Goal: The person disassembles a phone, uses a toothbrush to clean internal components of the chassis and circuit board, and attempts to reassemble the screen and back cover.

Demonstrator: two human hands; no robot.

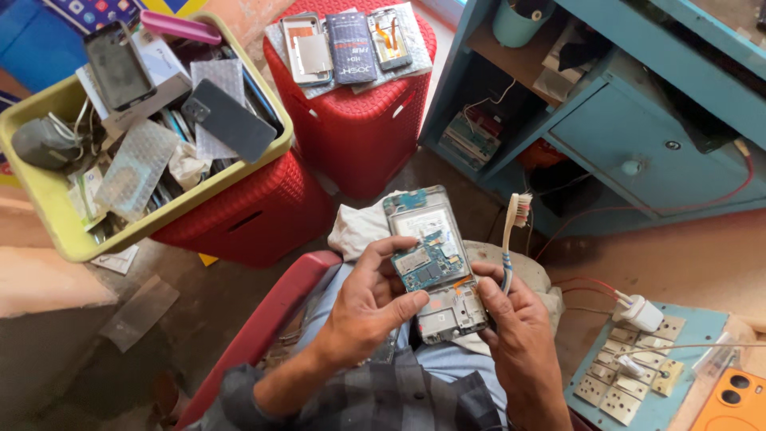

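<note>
The head view looks down on a person who sits with an opened smartphone (433,259) held above the lap. The left hand (369,307) grips the phone from its left edge; the fingers are curled around the frame and the thumb presses on the blue-green circuit board (429,263), which sits tilted across the middle of the phone. The right hand (517,335) supports the lower right corner of the phone, and its fingers are also closed around the handle of a toothbrush (514,235), whose bristles point up, beside the top right of the phone. A white cloth (357,227) lies under the phone on the knees.

It seems that the board is being lifted or seated while the brush waits, so I judge the step as work on the board, between cleaning strokes. The next move calls for a steady grip on the frame and a light touch on the board, because its thin cables bend easily.

Behind stand two red stools (359,120) and a yellow bin (56,215) of phone parts.
</note>
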